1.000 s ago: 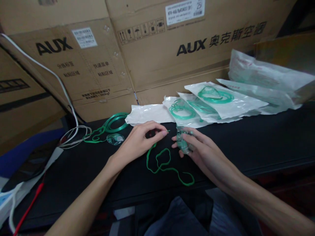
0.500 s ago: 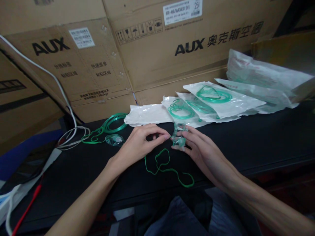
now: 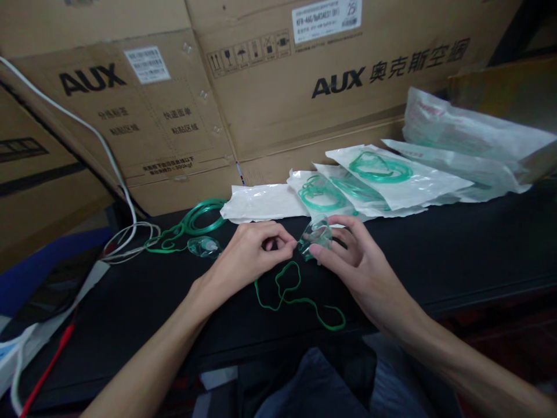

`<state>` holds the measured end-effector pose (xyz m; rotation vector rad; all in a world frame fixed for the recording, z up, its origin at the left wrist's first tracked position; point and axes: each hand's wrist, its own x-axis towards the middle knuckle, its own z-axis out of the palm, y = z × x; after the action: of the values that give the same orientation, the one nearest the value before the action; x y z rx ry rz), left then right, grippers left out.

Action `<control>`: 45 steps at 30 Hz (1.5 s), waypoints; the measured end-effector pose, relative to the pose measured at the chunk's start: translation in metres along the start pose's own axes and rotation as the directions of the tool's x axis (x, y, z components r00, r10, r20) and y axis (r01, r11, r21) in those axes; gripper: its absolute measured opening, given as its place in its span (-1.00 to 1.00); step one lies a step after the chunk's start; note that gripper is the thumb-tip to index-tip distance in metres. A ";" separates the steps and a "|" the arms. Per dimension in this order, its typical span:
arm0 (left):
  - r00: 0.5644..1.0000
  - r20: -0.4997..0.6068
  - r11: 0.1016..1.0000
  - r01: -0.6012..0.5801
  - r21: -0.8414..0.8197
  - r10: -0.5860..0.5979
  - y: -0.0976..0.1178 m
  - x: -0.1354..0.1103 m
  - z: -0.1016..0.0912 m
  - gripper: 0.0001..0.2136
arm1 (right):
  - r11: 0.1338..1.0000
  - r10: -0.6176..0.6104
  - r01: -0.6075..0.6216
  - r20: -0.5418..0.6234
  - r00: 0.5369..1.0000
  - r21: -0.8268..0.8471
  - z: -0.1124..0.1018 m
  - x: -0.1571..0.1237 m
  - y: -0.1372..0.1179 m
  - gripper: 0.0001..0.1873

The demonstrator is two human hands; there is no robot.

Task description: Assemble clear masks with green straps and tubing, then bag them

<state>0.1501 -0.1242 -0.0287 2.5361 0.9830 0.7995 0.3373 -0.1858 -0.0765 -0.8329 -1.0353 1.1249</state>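
The right hand (image 3: 363, 261) has turned the clear mask (image 3: 317, 231) so its thumb now shows in front, and the left hand (image 3: 256, 249), apart from it a second ago, has come to its edge with the green strap (image 3: 307, 301).

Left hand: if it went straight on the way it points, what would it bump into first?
Most likely the clear mask held in the right hand. The fingertips of the left hand seem to be at its edge; depth is unclear, so I can't tell whether they touch.

Glossy clear plastic mask (image 3: 317, 233), matt cardboard box (image 3: 265, 119), smooth tabletop (image 3: 435, 249), strap (image 3: 300, 300) perhaps of woven cloth
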 end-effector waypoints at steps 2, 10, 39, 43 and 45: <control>1.000 -0.001 1.000 0.014 0.003 -0.014 0.001 0.000 0.001 -0.91 | 0.999 -0.039 0.039 0.010 0.999 -0.015 0.002 -0.001 0.002 -0.55; 1.000 -0.002 1.000 -0.020 0.020 0.020 0.002 -0.002 0.004 -0.91 | 0.996 -0.039 0.052 0.171 0.985 -0.077 0.002 -0.005 0.009 -0.64; 0.938 0.281 0.651 0.344 -0.676 -0.203 -0.008 0.001 0.008 -0.78 | 0.947 -0.144 0.164 0.091 0.985 -0.276 0.002 -0.003 0.006 -0.87; 0.931 0.290 0.642 0.364 -0.674 -0.224 -0.007 0.000 0.007 -0.78 | 0.876 -0.197 0.226 0.111 0.974 -0.426 0.000 -0.005 0.010 -0.88; 0.924 0.303 0.639 0.381 -0.668 -0.233 -0.006 0.000 0.007 -0.77 | 0.870 -0.194 0.226 0.116 0.974 -0.439 -0.001 -0.005 0.009 -0.90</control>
<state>0.1514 -0.1202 -0.0371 1.6595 0.7923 0.6465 0.3352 -0.1889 -0.0863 -1.0206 -1.4397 0.7372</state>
